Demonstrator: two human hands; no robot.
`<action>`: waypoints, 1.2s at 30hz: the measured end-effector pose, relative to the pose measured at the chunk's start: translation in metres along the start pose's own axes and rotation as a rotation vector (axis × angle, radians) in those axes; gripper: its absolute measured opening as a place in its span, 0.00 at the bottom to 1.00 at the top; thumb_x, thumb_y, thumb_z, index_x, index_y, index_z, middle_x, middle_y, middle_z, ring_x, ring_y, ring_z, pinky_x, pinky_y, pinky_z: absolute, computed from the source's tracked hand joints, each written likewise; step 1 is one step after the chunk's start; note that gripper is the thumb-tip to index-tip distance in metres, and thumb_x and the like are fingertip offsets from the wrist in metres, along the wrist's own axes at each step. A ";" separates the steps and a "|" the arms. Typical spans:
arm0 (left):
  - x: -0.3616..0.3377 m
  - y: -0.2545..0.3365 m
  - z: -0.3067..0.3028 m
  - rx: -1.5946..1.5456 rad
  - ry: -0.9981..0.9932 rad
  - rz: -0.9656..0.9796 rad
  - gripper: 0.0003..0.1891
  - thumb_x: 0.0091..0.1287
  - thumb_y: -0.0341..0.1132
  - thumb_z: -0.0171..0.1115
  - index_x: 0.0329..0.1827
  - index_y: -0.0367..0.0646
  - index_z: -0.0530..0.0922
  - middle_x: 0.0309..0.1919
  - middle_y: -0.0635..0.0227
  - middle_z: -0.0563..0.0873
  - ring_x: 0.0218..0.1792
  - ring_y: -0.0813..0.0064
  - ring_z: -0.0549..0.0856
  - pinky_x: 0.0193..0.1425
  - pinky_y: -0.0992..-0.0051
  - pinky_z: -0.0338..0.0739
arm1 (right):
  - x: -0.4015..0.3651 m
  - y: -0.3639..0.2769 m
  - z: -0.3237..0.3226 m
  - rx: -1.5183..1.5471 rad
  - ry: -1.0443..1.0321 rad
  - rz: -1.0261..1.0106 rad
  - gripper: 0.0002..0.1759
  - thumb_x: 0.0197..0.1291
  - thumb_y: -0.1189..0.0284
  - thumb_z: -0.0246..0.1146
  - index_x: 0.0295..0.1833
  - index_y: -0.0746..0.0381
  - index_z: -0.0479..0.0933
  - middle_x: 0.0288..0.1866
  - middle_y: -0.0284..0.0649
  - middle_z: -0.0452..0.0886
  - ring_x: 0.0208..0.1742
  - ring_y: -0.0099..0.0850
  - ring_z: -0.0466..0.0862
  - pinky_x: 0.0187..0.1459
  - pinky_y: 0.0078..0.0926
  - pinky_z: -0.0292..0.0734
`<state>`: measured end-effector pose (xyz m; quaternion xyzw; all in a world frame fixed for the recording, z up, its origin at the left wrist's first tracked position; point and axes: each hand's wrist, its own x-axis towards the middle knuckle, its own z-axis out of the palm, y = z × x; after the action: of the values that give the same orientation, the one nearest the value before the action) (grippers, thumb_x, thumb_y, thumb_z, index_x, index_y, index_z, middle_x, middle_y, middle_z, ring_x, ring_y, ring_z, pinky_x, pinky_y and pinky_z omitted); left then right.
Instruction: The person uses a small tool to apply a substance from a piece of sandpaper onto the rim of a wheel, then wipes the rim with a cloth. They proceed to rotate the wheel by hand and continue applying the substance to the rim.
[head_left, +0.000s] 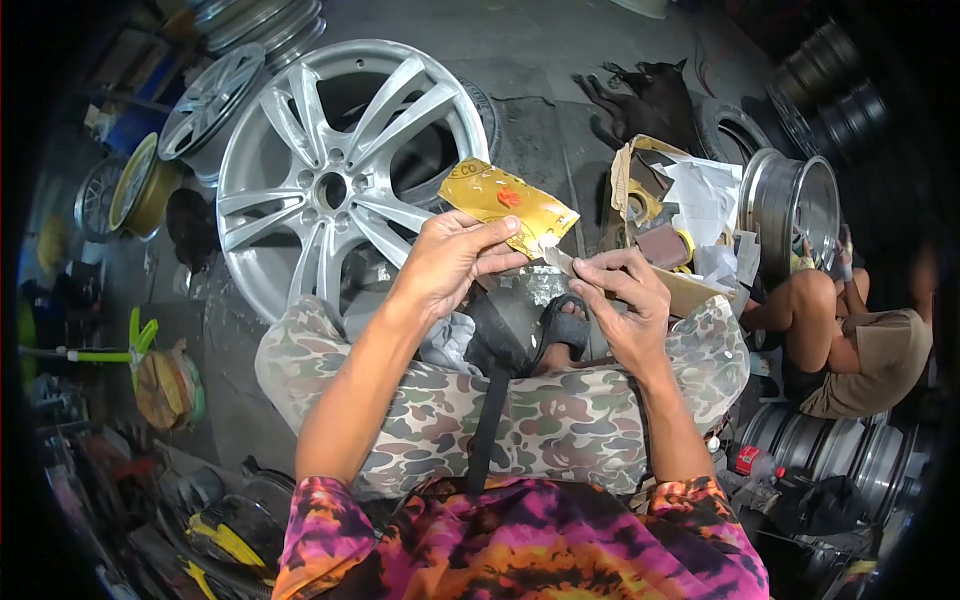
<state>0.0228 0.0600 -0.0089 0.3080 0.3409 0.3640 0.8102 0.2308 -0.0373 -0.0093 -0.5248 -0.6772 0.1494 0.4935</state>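
Upper left, a silver alloy wheel (330,185). At centre, left hand (450,260) clamped on the lower edge of a yellow packet (505,205) — light, crinkly, probably slick, best pinched near an edge. Just right, right hand (620,300) fingers nipping its torn corner; cardboard box (622,175) beyond.

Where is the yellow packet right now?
In the head view, just above centre: the left hand holds the yellow packet, the right hand pinches its lower corner, beside the silver wheel.
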 end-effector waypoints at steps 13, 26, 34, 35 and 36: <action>-0.006 0.001 0.006 0.332 0.025 0.293 0.15 0.70 0.30 0.66 0.55 0.28 0.81 0.45 0.58 0.89 0.43 0.77 0.88 0.45 0.79 0.88 | 0.002 -0.004 -0.003 0.061 -0.124 0.111 0.12 0.56 0.82 0.71 0.47 0.66 0.88 0.37 0.43 0.86 0.39 0.29 0.85 0.41 0.25 0.78; -0.006 0.001 0.006 0.372 -0.038 0.298 0.15 0.70 0.29 0.65 0.56 0.29 0.81 0.47 0.57 0.89 0.44 0.76 0.89 0.42 0.80 0.88 | 0.005 -0.002 -0.010 0.180 -0.081 0.240 0.10 0.63 0.81 0.68 0.49 0.67 0.87 0.41 0.40 0.85 0.38 0.21 0.82 0.32 0.14 0.73; -0.006 -0.003 0.006 0.397 -0.089 0.277 0.15 0.70 0.29 0.66 0.56 0.30 0.82 0.46 0.58 0.89 0.42 0.77 0.89 0.41 0.80 0.88 | 0.005 -0.002 -0.009 0.290 -0.243 0.378 0.09 0.65 0.79 0.68 0.49 0.69 0.86 0.39 0.38 0.84 0.36 0.18 0.79 0.35 0.15 0.73; -0.007 -0.002 0.006 0.410 -0.098 0.271 0.15 0.70 0.29 0.66 0.56 0.30 0.82 0.46 0.58 0.89 0.42 0.77 0.89 0.41 0.81 0.88 | 0.004 -0.001 -0.008 0.293 -0.244 0.377 0.09 0.65 0.79 0.68 0.49 0.69 0.86 0.39 0.38 0.84 0.36 0.18 0.79 0.35 0.15 0.73; -0.008 -0.002 0.006 0.412 -0.095 0.272 0.15 0.70 0.29 0.66 0.56 0.30 0.82 0.46 0.58 0.89 0.42 0.77 0.89 0.41 0.81 0.88 | 0.002 0.002 -0.007 0.379 -0.258 0.445 0.09 0.65 0.79 0.68 0.49 0.69 0.86 0.39 0.38 0.84 0.36 0.19 0.80 0.36 0.15 0.74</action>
<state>0.0242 0.0516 -0.0043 0.5266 0.3248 0.3775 0.6890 0.2377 -0.0369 -0.0061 -0.5354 -0.5629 0.4425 0.4479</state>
